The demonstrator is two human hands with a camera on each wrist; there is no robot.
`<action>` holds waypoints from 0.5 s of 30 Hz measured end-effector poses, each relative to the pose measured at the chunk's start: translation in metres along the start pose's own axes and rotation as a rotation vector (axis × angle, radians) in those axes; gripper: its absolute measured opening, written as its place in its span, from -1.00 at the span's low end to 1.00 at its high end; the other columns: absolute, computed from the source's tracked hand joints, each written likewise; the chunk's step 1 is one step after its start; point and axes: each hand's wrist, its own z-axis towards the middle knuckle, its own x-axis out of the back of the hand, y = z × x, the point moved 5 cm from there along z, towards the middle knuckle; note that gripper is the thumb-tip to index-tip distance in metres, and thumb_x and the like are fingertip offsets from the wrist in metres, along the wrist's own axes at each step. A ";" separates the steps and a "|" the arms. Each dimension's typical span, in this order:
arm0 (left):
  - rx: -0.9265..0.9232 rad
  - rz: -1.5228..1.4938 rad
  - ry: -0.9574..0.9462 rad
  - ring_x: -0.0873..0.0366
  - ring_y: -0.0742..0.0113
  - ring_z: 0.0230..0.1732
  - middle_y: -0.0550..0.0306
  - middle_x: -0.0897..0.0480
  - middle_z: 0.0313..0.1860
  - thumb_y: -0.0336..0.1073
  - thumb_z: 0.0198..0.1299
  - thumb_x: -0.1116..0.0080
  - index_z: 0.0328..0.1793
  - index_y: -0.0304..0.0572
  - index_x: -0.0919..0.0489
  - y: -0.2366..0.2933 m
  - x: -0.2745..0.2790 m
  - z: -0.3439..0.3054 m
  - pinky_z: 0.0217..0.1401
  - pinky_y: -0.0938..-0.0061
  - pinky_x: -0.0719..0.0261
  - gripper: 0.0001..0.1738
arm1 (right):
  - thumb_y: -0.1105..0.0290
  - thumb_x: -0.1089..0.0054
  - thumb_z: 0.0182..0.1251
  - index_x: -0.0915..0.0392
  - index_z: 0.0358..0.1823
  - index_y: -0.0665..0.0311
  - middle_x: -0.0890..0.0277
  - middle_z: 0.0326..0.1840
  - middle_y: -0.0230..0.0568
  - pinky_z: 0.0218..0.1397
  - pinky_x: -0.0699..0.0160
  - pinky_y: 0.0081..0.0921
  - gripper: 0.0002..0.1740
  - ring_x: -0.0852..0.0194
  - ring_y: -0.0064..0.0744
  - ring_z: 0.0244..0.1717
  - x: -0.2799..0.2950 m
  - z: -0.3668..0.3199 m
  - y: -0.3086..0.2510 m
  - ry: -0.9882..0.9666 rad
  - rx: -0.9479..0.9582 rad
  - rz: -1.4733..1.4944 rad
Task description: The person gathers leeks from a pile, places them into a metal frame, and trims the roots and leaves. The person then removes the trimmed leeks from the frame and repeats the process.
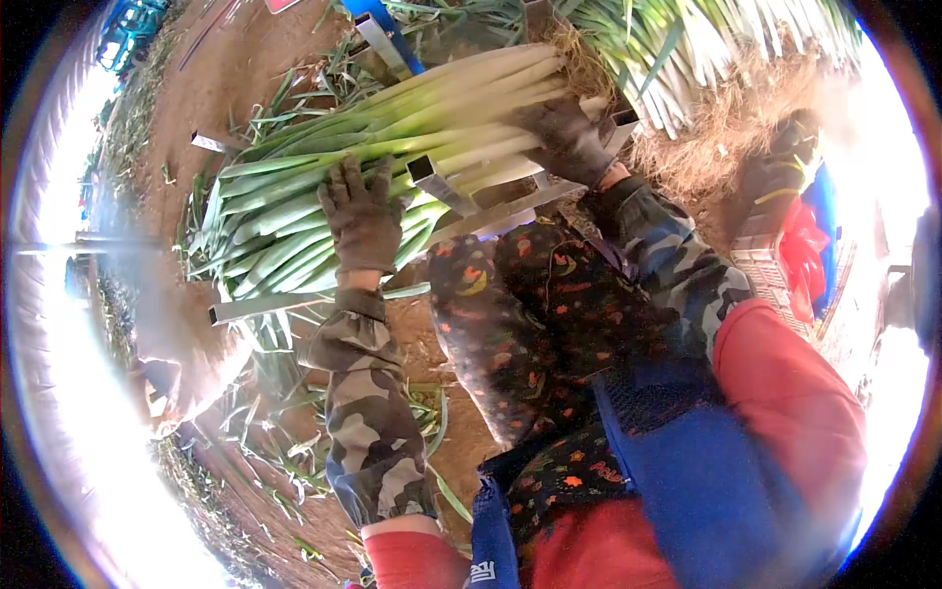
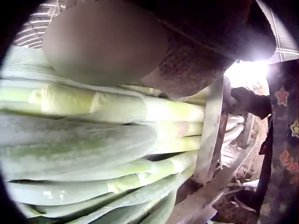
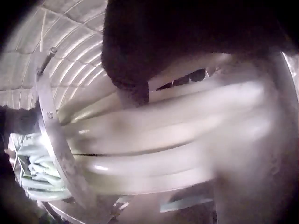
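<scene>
A thick bundle of large green onions point(image 1: 294, 201) lies across a metal rack, with leaves to the left and white stems to the right. My gloved left hand point(image 1: 363, 216) rests on the green leaves, its fingers spread and mostly straight. My gloved right hand point(image 1: 564, 142) lies over the white stems near the root end. In the right wrist view its dark glove point(image 3: 133, 74) covers the top of the stems point(image 3: 154, 135). A metal upright point(image 1: 437, 182) of the rack stands between the hands, and in the left wrist view the metal bar point(image 2: 212, 130) stands against the onions.
More green onions with stringy roots point(image 1: 726, 108) are piled at the upper right. A blue-marked post point(image 1: 383, 39) rises at the rack's far side. A crate point(image 1: 770, 240) with a red bag point(image 1: 803, 250) stands at the right. Loose leaves litter the soil.
</scene>
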 end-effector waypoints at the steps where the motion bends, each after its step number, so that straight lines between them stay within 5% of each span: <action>1: 0.027 0.017 -0.037 -0.01 -0.16 0.55 -0.14 -0.13 0.55 0.21 0.25 -0.01 0.50 0.36 -0.29 0.002 -0.001 -0.001 0.56 -0.09 0.17 -0.32 | 0.34 -0.29 0.14 -0.47 0.28 -0.03 -0.50 0.19 -0.23 0.29 -0.32 -0.14 -0.41 -0.41 -0.10 0.20 -0.007 -0.004 0.005 -0.022 -0.006 0.046; 10: 0.010 0.092 0.024 0.01 -0.10 0.56 -0.08 -0.11 0.57 0.28 0.30 0.12 0.54 0.38 -0.22 -0.009 -0.001 0.026 0.54 -0.13 0.18 -0.30 | 0.14 -0.18 0.29 -0.35 0.37 0.07 -0.29 0.39 -0.08 0.44 -0.16 -0.10 -0.39 -0.26 -0.02 0.36 -0.007 -0.026 0.006 -0.060 0.054 0.001; 15: 0.062 0.083 -0.064 -0.18 -0.14 0.46 -0.10 -0.38 0.37 0.20 0.36 0.18 0.42 0.19 -0.38 -0.028 -0.014 0.042 0.52 -0.09 0.02 -0.40 | 0.05 -0.03 0.41 -0.34 0.39 0.06 -0.26 0.42 -0.03 0.46 -0.12 -0.10 -0.43 -0.22 -0.02 0.39 -0.010 -0.020 0.021 -0.113 0.030 0.274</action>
